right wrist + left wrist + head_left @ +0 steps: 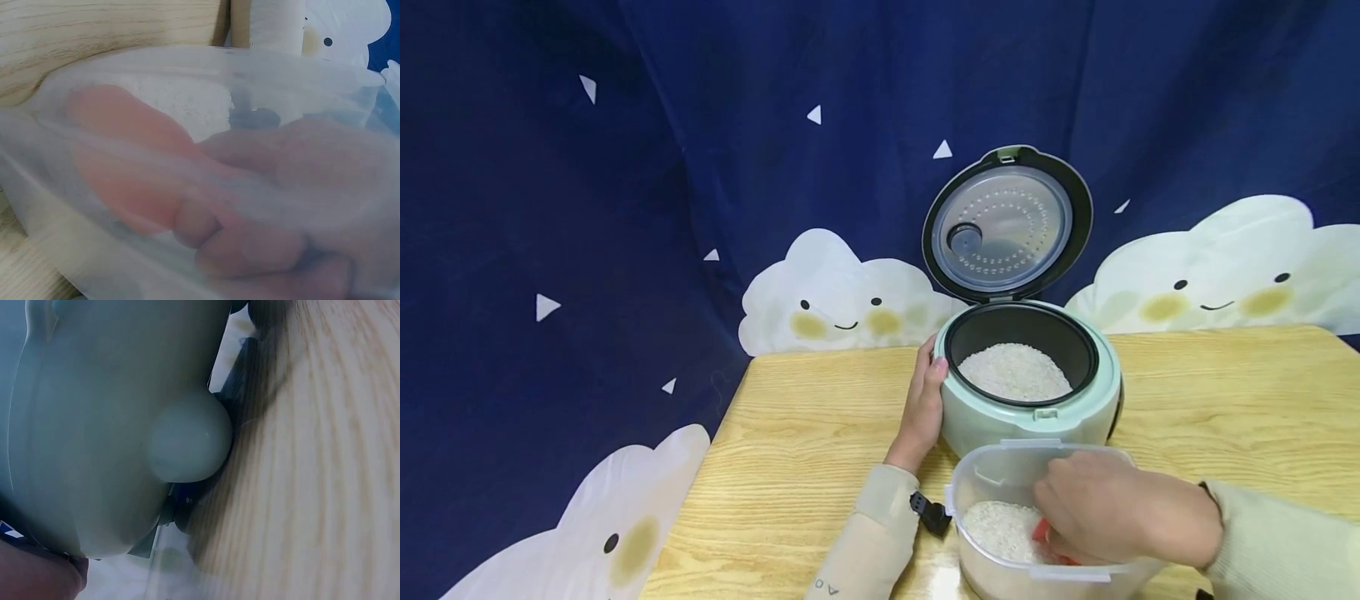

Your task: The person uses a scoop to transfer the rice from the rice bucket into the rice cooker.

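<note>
A light green rice cooker (1026, 429) stands on the table with its lid (1033, 217) raised. White rice (1015, 371) lies in its dark inner pot. Against the cooker's left side rests my left hand (921, 412), thumb near the rim. In the left wrist view, that hand (37, 575) shows at the lower left beside the cooker body (106, 431). My right hand (1086, 504) reaches into a clear plastic bin (970, 567) of rice and grips a red scoop (1043, 532). Through the bin wall, the right wrist view shows the scoop (128, 156) and curled fingers (250, 250).
The bin stands right in front of the cooker on a wooden table (820, 417). Behind hangs a dark blue curtain (820, 50) printed with clouds. A black wrist device (931, 514) sits on the left sleeve, close to the bin's rim.
</note>
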A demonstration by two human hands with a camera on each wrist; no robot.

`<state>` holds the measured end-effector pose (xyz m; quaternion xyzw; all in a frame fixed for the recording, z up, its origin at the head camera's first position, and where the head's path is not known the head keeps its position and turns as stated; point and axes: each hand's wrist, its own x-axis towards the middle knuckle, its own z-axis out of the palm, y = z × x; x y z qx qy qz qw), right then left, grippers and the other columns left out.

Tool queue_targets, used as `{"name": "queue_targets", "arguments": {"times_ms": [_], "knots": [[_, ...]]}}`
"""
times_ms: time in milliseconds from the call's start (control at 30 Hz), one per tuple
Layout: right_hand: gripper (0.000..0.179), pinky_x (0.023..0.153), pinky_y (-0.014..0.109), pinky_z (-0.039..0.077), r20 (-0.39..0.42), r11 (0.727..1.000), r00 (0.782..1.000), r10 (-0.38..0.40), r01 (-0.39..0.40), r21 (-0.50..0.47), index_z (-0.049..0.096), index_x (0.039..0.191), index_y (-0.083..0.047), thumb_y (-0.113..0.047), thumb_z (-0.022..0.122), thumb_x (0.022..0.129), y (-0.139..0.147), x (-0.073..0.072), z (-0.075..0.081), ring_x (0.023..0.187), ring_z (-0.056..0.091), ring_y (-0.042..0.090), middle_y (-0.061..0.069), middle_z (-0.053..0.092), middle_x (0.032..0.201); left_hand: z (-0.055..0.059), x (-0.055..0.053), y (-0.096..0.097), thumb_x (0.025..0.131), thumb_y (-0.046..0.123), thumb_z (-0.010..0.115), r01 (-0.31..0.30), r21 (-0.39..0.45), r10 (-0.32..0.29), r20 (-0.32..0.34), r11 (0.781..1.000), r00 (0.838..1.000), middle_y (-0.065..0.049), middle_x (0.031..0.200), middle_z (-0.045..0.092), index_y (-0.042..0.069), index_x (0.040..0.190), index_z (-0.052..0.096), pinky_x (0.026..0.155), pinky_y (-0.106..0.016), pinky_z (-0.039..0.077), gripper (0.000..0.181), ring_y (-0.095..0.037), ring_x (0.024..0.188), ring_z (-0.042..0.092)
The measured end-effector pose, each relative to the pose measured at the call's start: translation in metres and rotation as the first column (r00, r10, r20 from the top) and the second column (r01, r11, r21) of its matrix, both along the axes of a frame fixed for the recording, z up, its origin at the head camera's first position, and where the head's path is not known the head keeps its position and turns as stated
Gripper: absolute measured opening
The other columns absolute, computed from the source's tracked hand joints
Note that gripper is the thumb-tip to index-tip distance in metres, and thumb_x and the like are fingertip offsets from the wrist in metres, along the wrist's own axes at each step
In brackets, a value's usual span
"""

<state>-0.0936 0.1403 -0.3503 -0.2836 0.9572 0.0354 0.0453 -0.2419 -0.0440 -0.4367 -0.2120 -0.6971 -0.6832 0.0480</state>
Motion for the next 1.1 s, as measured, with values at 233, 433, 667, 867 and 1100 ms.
{"name": "queue_targets", "arguments": {"times_ms": [233, 433, 667, 867, 1100], "knots": [[0.041, 0.043, 0.029, 0.028, -0.005, 1.000, 1.000, 0.000, 0.000, -0.020, 0.046, 0.051, -0.026, -0.031, 0.079, 0.074, 0.0003, 0.0001, -0.0016, 0.048, 0.034, 0.010, -0.011, 0.041, 0.048, -0.0002, 0.0000, 0.0001, 0.102, 0.042, 0.033, 0.007, 0.002, -0.007, 0.000, 1.000, 1.000, 0.001, 0.166, 0.040, 0.027, 0.160, 0.033, 0.130, -0.048, 0.024, 0.059, -0.021, 0.153, 0.038], [0.041, 0.045, 0.028, 0.027, 0.013, 0.998, 1.000, 0.003, -0.003, -0.066, 0.045, 0.052, -0.027, -0.029, 0.079, 0.074, 0.0007, -0.0002, -0.0021, 0.049, 0.032, 0.010, -0.013, 0.038, 0.048, 0.0010, 0.0001, 0.0006, 0.102, 0.042, 0.032, 0.007, -0.003, -0.007, -0.002, 1.000, 1.000, 0.002, 0.166, 0.039, 0.028, 0.160, 0.033, 0.130, -0.048, 0.024, 0.059, -0.021, 0.153, 0.037], [0.047, 0.043, 0.028, 0.017, -0.037, 0.994, 0.999, 0.029, -0.033, -0.105, 0.036, 0.050, -0.027, -0.030, 0.077, 0.073, 0.0006, 0.0011, -0.0062, 0.050, 0.023, 0.008, -0.015, 0.025, 0.050, 0.0026, 0.0018, -0.0001, 0.102, 0.043, 0.032, 0.005, -0.004, -0.005, -0.007, 1.000, 1.000, 0.001, 0.166, 0.039, 0.026, 0.160, 0.033, 0.130, -0.049, 0.023, 0.060, -0.022, 0.153, 0.038], [0.048, 0.043, 0.027, 0.011, -0.048, 0.989, 0.997, 0.056, -0.062, -0.134, 0.033, 0.051, -0.027, -0.029, 0.076, 0.072, 0.0016, 0.0014, -0.0073, 0.052, 0.018, 0.007, -0.017, 0.018, 0.053, 0.0020, 0.0015, -0.0001, 0.102, 0.042, 0.032, 0.008, 0.002, -0.008, -0.010, 1.000, 1.000, 0.000, 0.166, 0.040, 0.026, 0.160, 0.033, 0.129, -0.049, 0.024, 0.060, -0.022, 0.152, 0.039], [0.048, 0.043, 0.027, 0.012, -0.038, 0.988, 0.998, 0.048, -0.053, -0.144, 0.034, 0.051, -0.027, -0.029, 0.077, 0.072, 0.0016, 0.0011, -0.0081, 0.051, 0.019, 0.007, -0.017, 0.018, 0.052, 0.0014, 0.0007, -0.0002, 0.103, 0.043, 0.032, 0.006, -0.002, -0.006, -0.001, 1.000, 1.000, 0.001, 0.166, 0.039, 0.026, 0.160, 0.033, 0.129, -0.048, 0.024, 0.060, -0.022, 0.153, 0.038]]}}
